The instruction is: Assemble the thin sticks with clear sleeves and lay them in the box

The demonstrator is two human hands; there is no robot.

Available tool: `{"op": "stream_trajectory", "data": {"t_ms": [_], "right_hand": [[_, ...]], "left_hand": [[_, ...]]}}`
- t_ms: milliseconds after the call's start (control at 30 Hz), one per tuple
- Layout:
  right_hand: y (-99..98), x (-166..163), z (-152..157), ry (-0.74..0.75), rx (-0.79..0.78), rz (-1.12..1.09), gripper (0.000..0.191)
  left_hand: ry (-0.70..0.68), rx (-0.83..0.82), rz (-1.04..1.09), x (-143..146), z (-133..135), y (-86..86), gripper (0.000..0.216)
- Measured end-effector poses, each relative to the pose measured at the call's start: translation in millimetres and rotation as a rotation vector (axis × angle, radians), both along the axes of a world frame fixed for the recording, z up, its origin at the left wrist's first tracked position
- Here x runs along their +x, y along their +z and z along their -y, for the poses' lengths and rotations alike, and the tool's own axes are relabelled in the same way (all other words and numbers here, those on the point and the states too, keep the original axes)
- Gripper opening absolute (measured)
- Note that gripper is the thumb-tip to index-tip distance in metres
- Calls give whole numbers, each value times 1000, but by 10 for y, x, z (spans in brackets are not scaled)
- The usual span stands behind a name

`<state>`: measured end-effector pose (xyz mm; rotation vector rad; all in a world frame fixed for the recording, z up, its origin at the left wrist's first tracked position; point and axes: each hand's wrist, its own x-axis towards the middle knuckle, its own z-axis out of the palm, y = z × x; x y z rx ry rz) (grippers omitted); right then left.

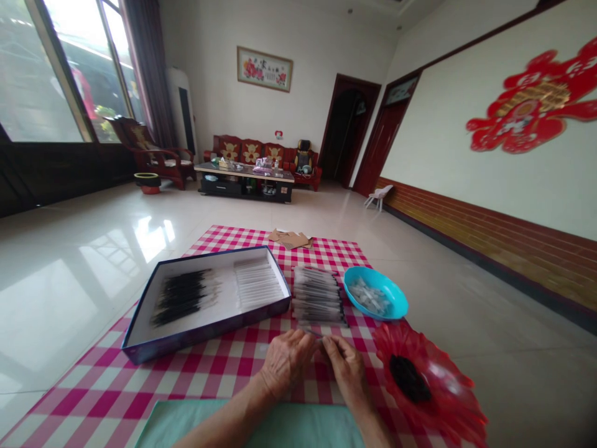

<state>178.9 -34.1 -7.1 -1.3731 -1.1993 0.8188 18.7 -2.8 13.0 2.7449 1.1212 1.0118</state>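
Note:
Close together at the table's near middle, my left hand (290, 361) and my right hand (344, 364) are closed in a pinch on a slim pen (316, 334), mostly hidden by the fingers. Just beyond them lies a row of pens (318, 295) with clear barrels and dark ends, slightly blurred. To the left, a shallow blue-edged box (205, 336) holds a bundle of thin black sticks with pale tips (181, 297) and a stack of clear tubes (258, 283). On the right, a turquoise bowl (398, 302) contains small whitish translucent pieces (370, 295).
A red flower-shaped dish (448, 392) with small black pieces (410, 378) stands near my right forearm. Under my forearms is a green cloth (186, 417) on the checked tablecloth (102, 398). Torn cardboard (291, 239) lies at the far edge. A coffee table (245, 180) stands beyond.

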Motion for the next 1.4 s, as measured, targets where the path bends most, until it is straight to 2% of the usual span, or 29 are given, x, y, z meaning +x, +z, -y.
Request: {"op": "stream_trajectory", "data": {"t_ms": [267, 400, 500, 733, 800, 933, 1033, 1167, 1233, 1333, 1400], "right_hand": [[166, -29, 37, 85, 76, -102, 34], [120, -31, 13, -35, 53, 68, 32], [81, -17, 4, -57, 61, 146, 32], [178, -35, 43, 94, 92, -44, 33], [181, -49, 35, 59, 84, -39, 34], [140, -54, 8, -49, 74, 119, 33], [136, -39, 13, 2, 113, 113, 29], [166, -34, 29, 101, 121, -7, 30], [171, -43, 25, 73, 112, -27, 32], [167, -58, 11, -18, 80, 64, 31], [165, -59, 12, -25, 82, 114, 31]], "left_hand": [[-9, -81, 56, -8, -2, 12, 23], [-6, -79, 54, -4, 3, 13, 23], [-9, -86, 51, -1, 3, 9, 24], [-2, -123, 66, -13, -4, 14, 23], [-3, -127, 72, -13, -2, 12, 23], [-5, -132, 79, -12, 10, 20, 23], [-6, -134, 79, -14, 12, 30, 23], [3, -139, 49, -15, 5, 29, 23], [7, -133, 40, -16, 6, 24, 22], [7, -129, 33, -17, 15, 23, 23], [7, -130, 34, -19, 19, 27, 23]]}}
